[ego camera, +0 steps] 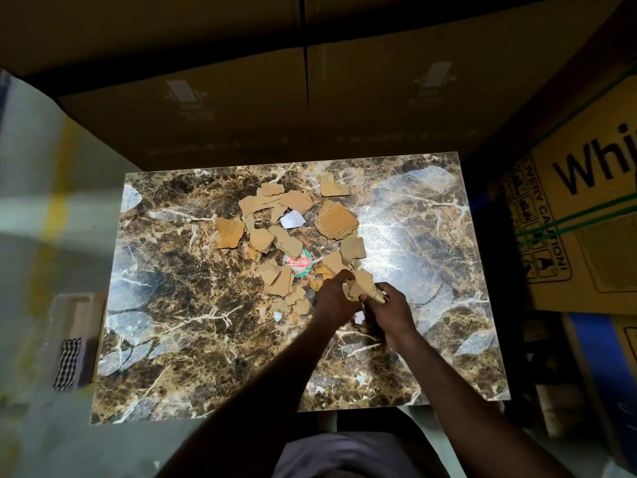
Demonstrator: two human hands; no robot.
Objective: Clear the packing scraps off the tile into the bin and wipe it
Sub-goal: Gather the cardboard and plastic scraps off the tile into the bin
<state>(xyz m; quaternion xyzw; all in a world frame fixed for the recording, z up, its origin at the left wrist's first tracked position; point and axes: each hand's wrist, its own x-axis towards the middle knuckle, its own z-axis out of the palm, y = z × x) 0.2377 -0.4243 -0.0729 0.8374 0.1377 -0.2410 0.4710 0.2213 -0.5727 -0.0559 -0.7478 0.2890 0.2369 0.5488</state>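
Both hands (365, 301) grip scraps (362, 288); tile (206, 339) lies lengthwise.

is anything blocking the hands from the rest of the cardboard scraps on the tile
Nothing visible does. The loose cardboard scraps lie exposed on the marble tile, just beyond both hands, left hand and right hand, which already hold a piece.

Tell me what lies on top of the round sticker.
A torn cardboard scrap overlaps the upper left edge of the sticker on the tile. The red lettering mostly shows; what is printed under the scrap is hidden.
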